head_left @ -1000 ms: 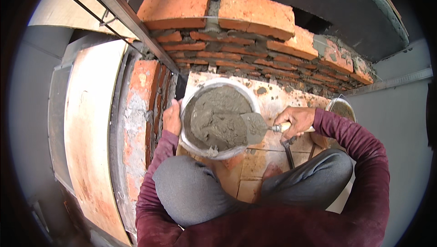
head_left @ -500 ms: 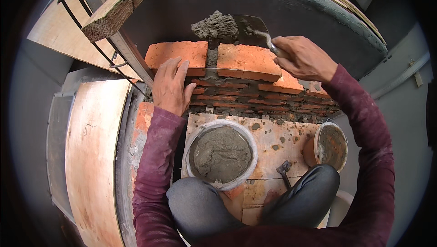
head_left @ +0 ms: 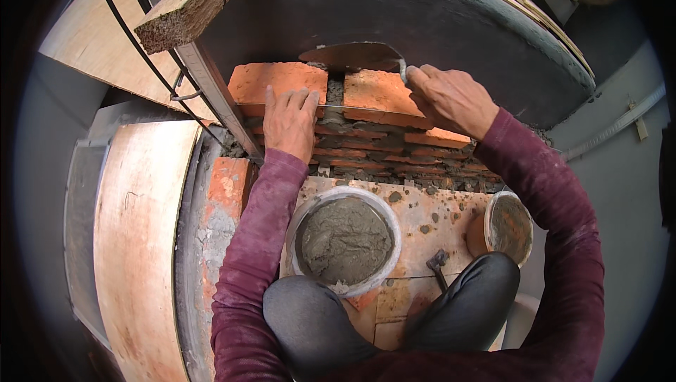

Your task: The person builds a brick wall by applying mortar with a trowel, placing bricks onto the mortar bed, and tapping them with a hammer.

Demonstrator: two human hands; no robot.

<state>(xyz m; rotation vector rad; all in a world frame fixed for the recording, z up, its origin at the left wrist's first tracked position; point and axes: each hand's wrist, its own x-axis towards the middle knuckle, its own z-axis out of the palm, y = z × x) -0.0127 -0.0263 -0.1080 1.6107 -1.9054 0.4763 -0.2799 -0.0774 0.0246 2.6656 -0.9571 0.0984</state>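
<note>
My right hand (head_left: 451, 100) is closed round the handle of a trowel (head_left: 359, 56). The blade lies low behind the top edges of two orange bricks, against the dark wall. My left hand (head_left: 291, 120) rests with its fingers extended on the left brick (head_left: 260, 80). Beside it sits the right brick (head_left: 377, 93), with a mortar-filled joint (head_left: 334, 92) between the two. A thin string (head_left: 362, 108) runs across their front faces. What lies under the blade is mostly hidden; a little mortar shows at its left end.
A round tub of grey mortar (head_left: 345, 238) stands before my knees. To its right are a hammer (head_left: 439, 261) and a smaller bucket (head_left: 508, 227). A wooden beam (head_left: 193, 12), steel rods (head_left: 134, 33) and a metal upright (head_left: 218, 100) rise at the left.
The trowel has turned over and come down to the left behind the bricks. Its large mortar lump is out of sight. My left hand has shifted right along the left brick.
</note>
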